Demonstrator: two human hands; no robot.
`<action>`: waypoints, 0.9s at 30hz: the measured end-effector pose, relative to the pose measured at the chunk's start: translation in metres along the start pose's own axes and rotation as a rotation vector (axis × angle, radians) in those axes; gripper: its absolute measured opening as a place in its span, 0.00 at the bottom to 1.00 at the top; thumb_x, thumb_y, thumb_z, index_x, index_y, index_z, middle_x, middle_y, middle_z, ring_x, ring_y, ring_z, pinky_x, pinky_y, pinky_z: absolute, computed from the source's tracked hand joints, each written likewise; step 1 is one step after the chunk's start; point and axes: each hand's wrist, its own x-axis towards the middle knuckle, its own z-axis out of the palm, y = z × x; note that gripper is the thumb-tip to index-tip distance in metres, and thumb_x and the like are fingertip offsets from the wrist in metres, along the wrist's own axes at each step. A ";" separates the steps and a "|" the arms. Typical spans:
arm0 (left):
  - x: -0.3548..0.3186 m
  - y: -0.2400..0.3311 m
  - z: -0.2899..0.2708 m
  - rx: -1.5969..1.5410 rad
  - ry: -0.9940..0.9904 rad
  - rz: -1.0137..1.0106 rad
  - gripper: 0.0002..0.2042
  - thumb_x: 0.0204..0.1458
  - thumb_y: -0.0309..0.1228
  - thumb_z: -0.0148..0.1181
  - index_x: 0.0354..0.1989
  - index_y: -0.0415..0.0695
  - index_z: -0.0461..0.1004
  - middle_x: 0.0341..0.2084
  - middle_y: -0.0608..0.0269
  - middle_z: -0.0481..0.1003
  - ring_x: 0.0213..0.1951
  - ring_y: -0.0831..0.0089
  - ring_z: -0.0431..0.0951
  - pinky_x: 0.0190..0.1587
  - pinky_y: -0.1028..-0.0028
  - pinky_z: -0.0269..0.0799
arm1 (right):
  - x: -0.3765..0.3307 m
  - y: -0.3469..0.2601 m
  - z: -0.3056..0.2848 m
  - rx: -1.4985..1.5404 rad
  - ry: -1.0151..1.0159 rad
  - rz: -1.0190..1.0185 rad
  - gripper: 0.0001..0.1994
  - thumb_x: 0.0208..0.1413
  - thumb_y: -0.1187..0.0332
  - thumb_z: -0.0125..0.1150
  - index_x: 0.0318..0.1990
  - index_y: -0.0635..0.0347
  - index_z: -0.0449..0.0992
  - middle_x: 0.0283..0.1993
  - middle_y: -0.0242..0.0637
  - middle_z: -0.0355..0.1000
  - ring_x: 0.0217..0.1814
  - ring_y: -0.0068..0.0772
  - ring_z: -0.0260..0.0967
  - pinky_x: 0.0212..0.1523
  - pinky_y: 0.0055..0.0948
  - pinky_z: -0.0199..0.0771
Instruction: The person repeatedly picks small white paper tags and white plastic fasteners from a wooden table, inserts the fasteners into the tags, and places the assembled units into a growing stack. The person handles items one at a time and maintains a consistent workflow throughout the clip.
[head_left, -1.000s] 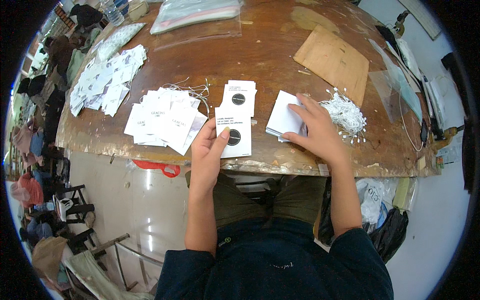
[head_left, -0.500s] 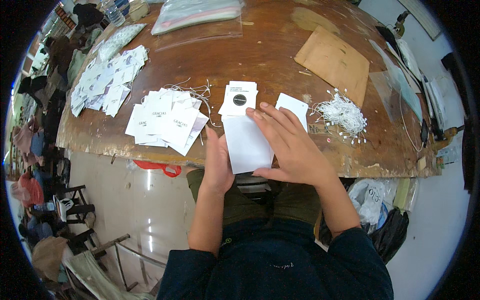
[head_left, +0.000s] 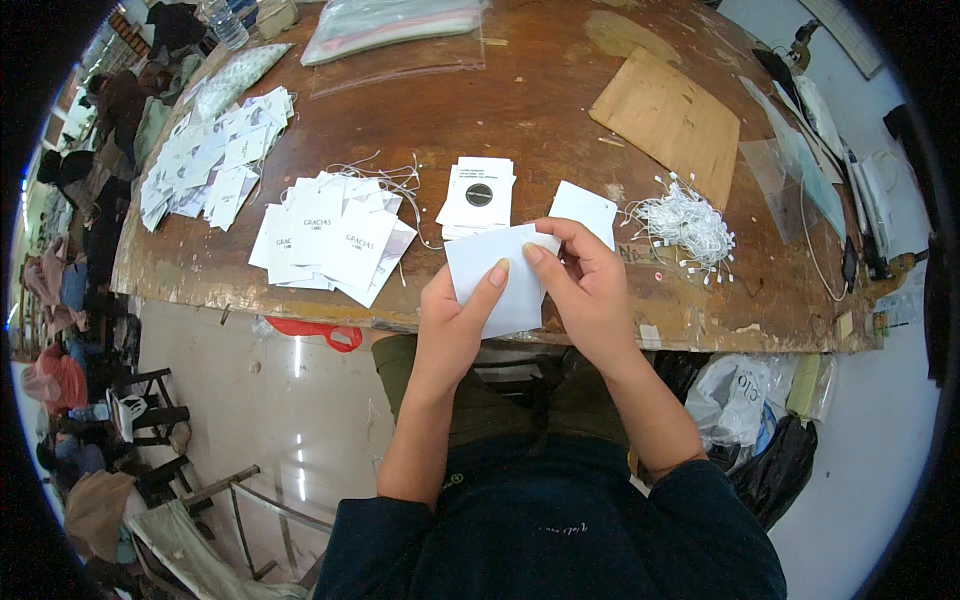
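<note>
Above the table's near edge, both my hands hold blank white cards (head_left: 490, 255), at least two, overlapping with their edges fanned apart. My left hand (head_left: 448, 325) is closed on the left side, thumb laid flat across the front. On the right, my right hand (head_left: 590, 290) pinches the upper corner between thumb and fingers. Just beyond lies a small stack of white cards with a black printed disc (head_left: 481, 194). A blank white card (head_left: 583, 211) rests beyond my right hand, and a tangle of white tag strings (head_left: 684, 232) lies farther right.
To the left are a pile of printed white tags (head_left: 325, 235) with strings and another tag pile (head_left: 215, 165). Behind sit a clear bag (head_left: 242, 82), flat plastic bags (head_left: 395, 30) and a bottle (head_left: 224, 25). A brown flat piece (head_left: 665, 115) lies at the right.
My right hand has come down from lying flat over the cards to pinching their upper corner. My left thumb has moved onto the front, and the cards now spread apart.
</note>
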 end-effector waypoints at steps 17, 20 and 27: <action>0.000 -0.001 0.000 0.030 -0.001 0.004 0.15 0.59 0.32 0.59 0.49 0.33 0.73 0.39 0.61 0.78 0.39 0.79 0.76 0.42 0.76 0.72 | 0.007 0.006 -0.017 -0.138 0.009 -0.068 0.14 0.59 0.71 0.60 0.52 0.64 0.75 0.39 0.28 0.74 0.38 0.15 0.67 0.39 0.18 0.68; 0.001 -0.001 -0.004 0.087 0.007 0.023 0.15 0.59 0.32 0.60 0.49 0.33 0.73 0.39 0.60 0.78 0.39 0.79 0.76 0.42 0.76 0.72 | 0.023 0.004 -0.054 -0.510 0.171 -0.214 0.14 0.58 0.70 0.61 0.50 0.63 0.76 0.38 0.33 0.76 0.36 0.22 0.70 0.39 0.23 0.70; 0.003 -0.006 -0.007 0.105 0.021 0.002 0.15 0.58 0.31 0.61 0.49 0.33 0.73 0.39 0.59 0.78 0.38 0.78 0.77 0.41 0.76 0.72 | 0.095 0.035 -0.153 -1.407 0.151 -0.118 0.10 0.54 0.71 0.59 0.43 0.64 0.77 0.41 0.46 0.77 0.45 0.49 0.74 0.44 0.40 0.73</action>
